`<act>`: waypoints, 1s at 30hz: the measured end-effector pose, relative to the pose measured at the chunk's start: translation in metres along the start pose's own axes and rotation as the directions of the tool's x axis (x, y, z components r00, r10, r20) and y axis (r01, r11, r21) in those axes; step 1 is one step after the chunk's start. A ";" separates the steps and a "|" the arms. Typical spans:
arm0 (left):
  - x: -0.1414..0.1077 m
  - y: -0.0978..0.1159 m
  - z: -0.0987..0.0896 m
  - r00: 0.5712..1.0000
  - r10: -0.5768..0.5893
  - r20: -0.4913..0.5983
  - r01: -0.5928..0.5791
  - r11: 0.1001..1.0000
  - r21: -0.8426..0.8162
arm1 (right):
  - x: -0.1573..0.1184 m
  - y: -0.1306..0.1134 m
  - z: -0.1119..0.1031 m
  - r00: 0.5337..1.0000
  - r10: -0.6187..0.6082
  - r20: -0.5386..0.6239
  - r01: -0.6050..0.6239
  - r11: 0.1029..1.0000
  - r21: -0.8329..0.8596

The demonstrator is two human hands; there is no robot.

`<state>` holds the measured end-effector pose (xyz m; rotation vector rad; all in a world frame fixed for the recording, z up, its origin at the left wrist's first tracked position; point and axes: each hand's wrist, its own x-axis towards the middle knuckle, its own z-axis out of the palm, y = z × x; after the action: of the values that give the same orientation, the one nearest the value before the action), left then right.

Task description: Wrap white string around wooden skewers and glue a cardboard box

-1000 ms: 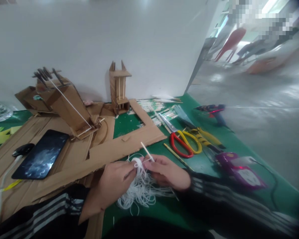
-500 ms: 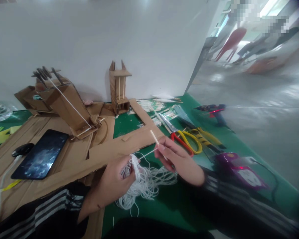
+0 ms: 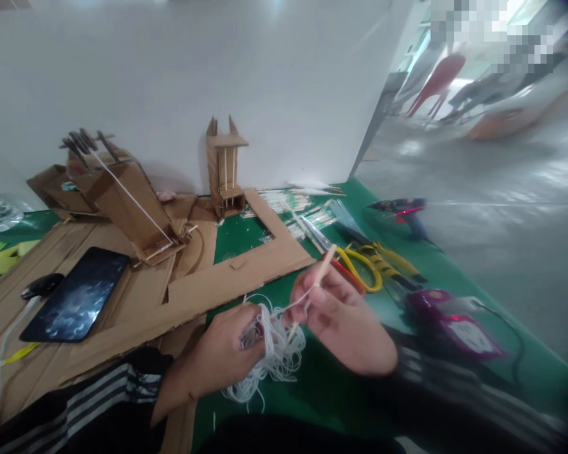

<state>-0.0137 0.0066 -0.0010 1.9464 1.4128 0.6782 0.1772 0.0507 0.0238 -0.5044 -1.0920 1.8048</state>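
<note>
Loops of white string (image 3: 277, 353) hang from my left hand (image 3: 231, 343), whose fingers are wrapped round the bundle. My right hand (image 3: 341, 315) pinches a thin wooden stick (image 3: 324, 265), tilted with its upper end to the right. A strand of the string runs from the bundle to the stick at my right fingertips. Just beyond my right hand lie scissors (image 3: 369, 270) with red and yellow handles. The cardboard strips (image 3: 236, 268) lie in front of both hands on the green table surface (image 3: 322, 397).
Cardboard structures (image 3: 132, 202) (image 3: 226, 167) stand by the white wall. A phone (image 3: 78, 293) lies at the left. Thin sticks (image 3: 284, 202), pliers (image 3: 397, 265), a glue gun (image 3: 402, 211) and a purple packet (image 3: 459, 321) are at the right. A red chair (image 3: 438, 85) stands beyond.
My right hand has turned, and the stick leans more to the right and shows more of its length. The string trailing under that hand has drawn in toward the bundle.
</note>
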 end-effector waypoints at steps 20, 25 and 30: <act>-0.003 -0.009 0.003 0.986 -0.087 -0.140 0.093 0.995 0.039 | 0.016 -0.018 -0.022 0.933 0.241 0.268 0.204 0.259 -0.944; -0.003 -0.007 0.004 0.996 -0.055 -0.063 0.059 0.996 0.068 | 0.012 -0.009 -0.015 0.920 0.246 0.304 0.208 0.350 -0.913; -0.004 -0.008 0.004 1.000 -0.019 0.004 0.019 1.000 0.009 | 0.006 0.010 -0.003 0.954 0.238 0.182 0.096 0.332 -0.938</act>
<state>-0.0167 0.0041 -0.0098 1.9375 1.4323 0.6605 0.1712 0.0558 0.0149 -0.9925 -2.3999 1.0995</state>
